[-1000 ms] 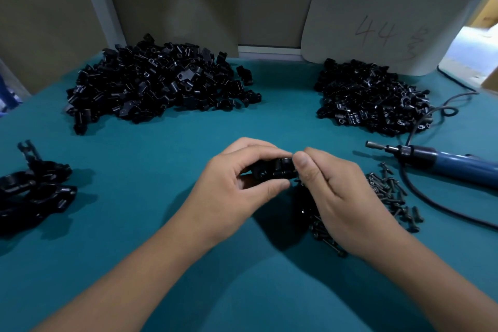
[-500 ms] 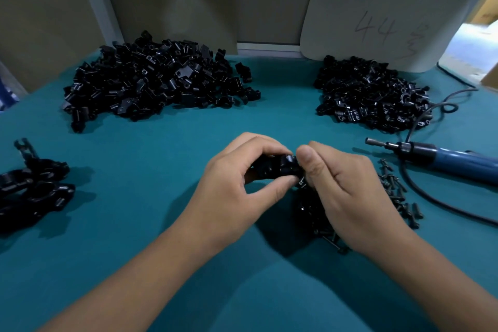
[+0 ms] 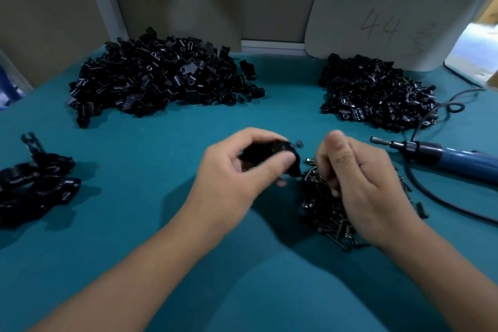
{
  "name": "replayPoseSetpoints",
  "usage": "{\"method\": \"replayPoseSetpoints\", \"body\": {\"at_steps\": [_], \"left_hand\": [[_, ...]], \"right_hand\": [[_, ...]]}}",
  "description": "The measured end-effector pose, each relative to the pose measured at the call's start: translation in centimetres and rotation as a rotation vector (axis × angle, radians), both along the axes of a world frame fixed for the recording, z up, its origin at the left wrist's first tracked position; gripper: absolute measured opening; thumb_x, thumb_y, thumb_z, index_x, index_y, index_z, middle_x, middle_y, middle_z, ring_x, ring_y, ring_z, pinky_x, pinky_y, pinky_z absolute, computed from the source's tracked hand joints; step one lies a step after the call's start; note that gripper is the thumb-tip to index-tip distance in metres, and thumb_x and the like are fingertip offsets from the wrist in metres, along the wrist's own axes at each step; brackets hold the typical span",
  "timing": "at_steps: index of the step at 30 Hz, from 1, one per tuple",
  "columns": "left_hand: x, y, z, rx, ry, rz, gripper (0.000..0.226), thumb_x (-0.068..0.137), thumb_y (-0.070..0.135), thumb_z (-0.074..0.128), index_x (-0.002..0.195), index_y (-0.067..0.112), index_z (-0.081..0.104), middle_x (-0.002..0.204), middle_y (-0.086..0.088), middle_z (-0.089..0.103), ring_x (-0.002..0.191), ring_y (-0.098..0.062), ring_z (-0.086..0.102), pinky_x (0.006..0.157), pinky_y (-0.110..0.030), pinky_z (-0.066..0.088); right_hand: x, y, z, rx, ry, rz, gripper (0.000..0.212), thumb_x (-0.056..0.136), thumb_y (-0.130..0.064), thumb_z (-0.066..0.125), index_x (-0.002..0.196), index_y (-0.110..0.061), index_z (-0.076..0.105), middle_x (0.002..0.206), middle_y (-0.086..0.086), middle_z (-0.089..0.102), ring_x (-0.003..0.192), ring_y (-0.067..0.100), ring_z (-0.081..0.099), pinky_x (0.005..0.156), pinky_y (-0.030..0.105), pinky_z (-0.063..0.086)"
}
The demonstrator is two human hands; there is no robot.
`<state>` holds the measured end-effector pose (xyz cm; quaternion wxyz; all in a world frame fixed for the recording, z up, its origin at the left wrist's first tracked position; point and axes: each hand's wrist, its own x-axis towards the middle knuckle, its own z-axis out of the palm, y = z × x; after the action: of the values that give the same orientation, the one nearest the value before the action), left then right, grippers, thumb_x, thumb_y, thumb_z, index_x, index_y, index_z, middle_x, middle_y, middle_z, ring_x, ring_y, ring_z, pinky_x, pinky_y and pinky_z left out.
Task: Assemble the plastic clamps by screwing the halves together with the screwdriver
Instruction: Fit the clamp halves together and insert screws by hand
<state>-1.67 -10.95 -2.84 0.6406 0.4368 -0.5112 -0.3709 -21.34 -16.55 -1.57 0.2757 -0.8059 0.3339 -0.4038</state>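
You are at a small-parts assembly workstation: a teal-covered tabletop [image 3: 161,143] with bulk heaps of black plastic clamp halves [image 3: 161,75] far left and right, loose screws [image 3: 327,213], a corded electric screwdriver [image 3: 444,156], and a hand-numbered card [image 3: 388,19].

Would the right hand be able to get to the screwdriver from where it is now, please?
Probably yes. The screwdriver lies on the cloth just to the right of the right hand, with only loose screws and its own cable between them. The fingers are curled over the screw pile, so they may first have to let go.
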Motion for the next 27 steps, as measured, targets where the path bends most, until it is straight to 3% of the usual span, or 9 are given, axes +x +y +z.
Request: {"method": "replayPoseSetpoints", "body": {"at_steps": [3, 5, 9, 15, 19, 21, 24, 27], "left_hand": [[1.0, -0.4, 0.4, 0.193, 0.464, -0.074, 0.026, 0.083, 0.016, 0.078, 0.103, 0.003, 0.072, 0.093, -0.017, 0.076, 0.083, -0.031, 0.077, 0.072, -0.031, 0.064], [1.7, -0.6, 0.3, 0.282, 0.602, -0.137, 0.029, 0.080, 0.010, 0.078, 0.107, 0.003, 0.070, 0.094, -0.013, 0.075, 0.083, -0.025, 0.075, 0.073, -0.026, 0.063], [1.9, -0.7, 0.0, 0.352, 0.622, -0.201, 0.037, 0.075, 0.004, 0.081, 0.111, 0.003, 0.071, 0.095, -0.010, 0.076, 0.083, -0.021, 0.076, 0.072, -0.023, 0.062], [2.2, -0.7, -0.2, 0.405, 0.639, -0.260, 0.035, 0.078, 0.006, 0.080, 0.113, 0.005, 0.073, 0.093, -0.008, 0.072, 0.078, -0.018, 0.072, 0.067, -0.023, 0.060], [2.4, -0.9, -0.3, 0.403, 0.672, -0.251, 0.049, 0.080, 0.005, 0.078, 0.127, 0.003, 0.067, 0.092, -0.006, 0.070, 0.078, -0.016, 0.070, 0.067, -0.023, 0.059], [2.4, -0.9, -0.4, 0.403, 0.671, -0.258, 0.051, 0.081, 0.007, 0.078, 0.130, -0.002, 0.067, 0.093, -0.005, 0.071, 0.079, -0.015, 0.070, 0.066, -0.023, 0.058], [2.4, -0.9, -0.4, 0.411, 0.657, -0.247, 0.060, 0.080, 0.011, 0.080, 0.135, -0.007, 0.064, 0.095, -0.004, 0.071, 0.079, -0.015, 0.070, 0.065, -0.022, 0.058], [2.4, -0.9, -0.4, 0.411, 0.647, -0.242, 0.059, 0.081, 0.013, 0.080, 0.135, -0.005, 0.065, 0.097, -0.003, 0.071, 0.078, -0.015, 0.069, 0.066, -0.023, 0.058]], "right_hand": [[-0.8, -1.2, 0.2, -0.177, 0.267, -0.126, 0.023, 0.110, -0.044, 0.045, 0.098, -0.032, 0.061, 0.088, -0.014, 0.059, 0.086, 0.010, 0.057, 0.073, 0.029, 0.045], [-0.8, -1.6, 0.2, -0.200, 0.444, -0.138, 0.016, 0.106, -0.040, 0.053, 0.107, -0.031, 0.066, 0.099, -0.018, 0.056, 0.101, 0.012, 0.052, 0.088, 0.036, 0.046], [-0.3, -1.7, -0.1, -0.193, 0.712, -0.149, 0.032, 0.095, -0.049, 0.063, 0.118, -0.030, 0.073, 0.107, -0.013, 0.055, 0.107, 0.016, 0.050, 0.098, 0.040, 0.046], [-0.3, -1.4, 0.8, -0.127, 0.663, -0.173, 0.015, 0.091, -0.047, 0.077, 0.100, -0.036, 0.074, 0.098, -0.017, 0.059, 0.100, 0.012, 0.057, 0.091, 0.039, 0.053], [0.1, -0.6, 0.6, -0.206, 0.660, -0.151, 0.024, 0.093, -0.035, 0.076, 0.116, -0.040, 0.072, 0.091, -0.022, 0.063, 0.098, 0.011, 0.058, 0.092, 0.037, 0.050], [0.2, -0.5, 0.4, -0.245, 0.700, -0.162, 0.026, 0.093, -0.041, 0.074, 0.119, -0.040, 0.073, 0.094, -0.021, 0.064, 0.100, 0.013, 0.057, 0.093, 0.038, 0.048], [0.0, -0.6, 0.3, -0.248, 0.733, -0.218, 0.026, 0.092, -0.054, 0.074, 0.111, -0.036, 0.079, 0.104, -0.016, 0.059, 0.103, 0.016, 0.053, 0.093, 0.040, 0.046], [0.1, -0.5, 0.3, -0.264, 0.704, -0.245, 0.012, 0.091, -0.044, 0.080, 0.098, -0.035, 0.080, 0.099, -0.018, 0.055, 0.097, 0.014, 0.050, 0.086, 0.035, 0.040]]}}
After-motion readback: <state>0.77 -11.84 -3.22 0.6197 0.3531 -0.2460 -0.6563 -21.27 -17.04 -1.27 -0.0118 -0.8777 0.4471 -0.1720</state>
